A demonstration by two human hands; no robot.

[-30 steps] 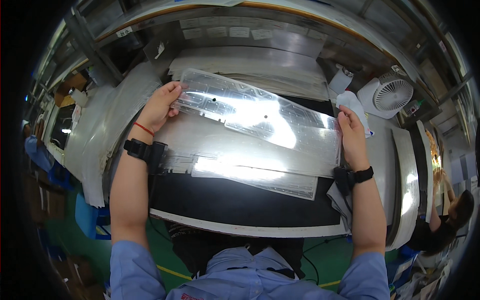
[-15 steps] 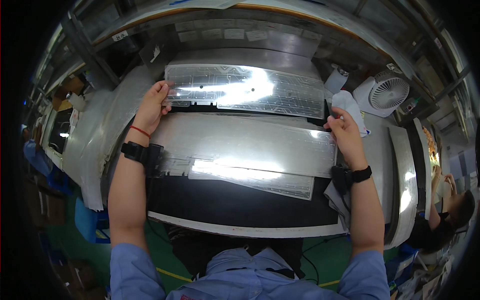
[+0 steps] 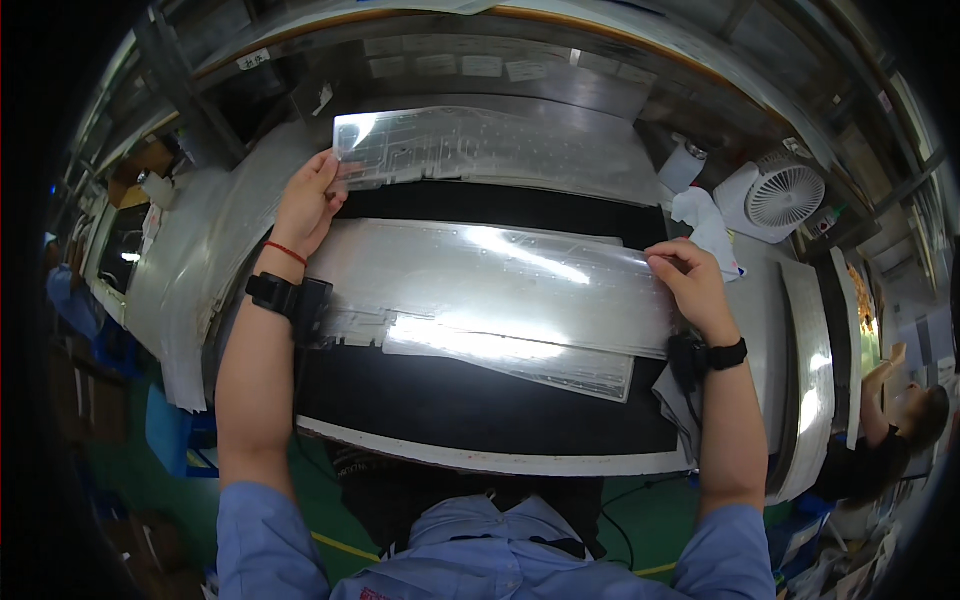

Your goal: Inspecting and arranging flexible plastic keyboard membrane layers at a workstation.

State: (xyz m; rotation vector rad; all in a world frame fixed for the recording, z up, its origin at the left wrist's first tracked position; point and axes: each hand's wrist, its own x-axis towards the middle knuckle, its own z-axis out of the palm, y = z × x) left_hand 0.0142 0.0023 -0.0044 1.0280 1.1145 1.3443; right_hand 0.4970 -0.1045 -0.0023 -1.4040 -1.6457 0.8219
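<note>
My left hand (image 3: 308,205) pinches the left end of a long clear plastic sheet with printed circuit lines (image 3: 430,150), tilted over the back of the bench. Nearer to me lies a stack of similar clear sheets; my right hand (image 3: 692,280) has thumb and fingers closed on the upper right corner of its top plastic sheet (image 3: 480,265). Below that sheet, the edges of more circuit sheets (image 3: 590,378) stick out at a slant, partly hidden. A black mat (image 3: 480,410) lies beneath them. Both wrists wear black strapped devices.
A white fan (image 3: 780,200), a bottle (image 3: 683,165) and a crumpled white cloth (image 3: 705,222) stand at the back right. Large sheets are stacked at the left (image 3: 190,270). A grey cloth (image 3: 680,400) hangs by the right front edge. A co-worker (image 3: 890,430) sits far right.
The far sheet has tilted, its left end raised in my left hand, and its glare has shifted. My right hand has closed on the near sheet's corner.
</note>
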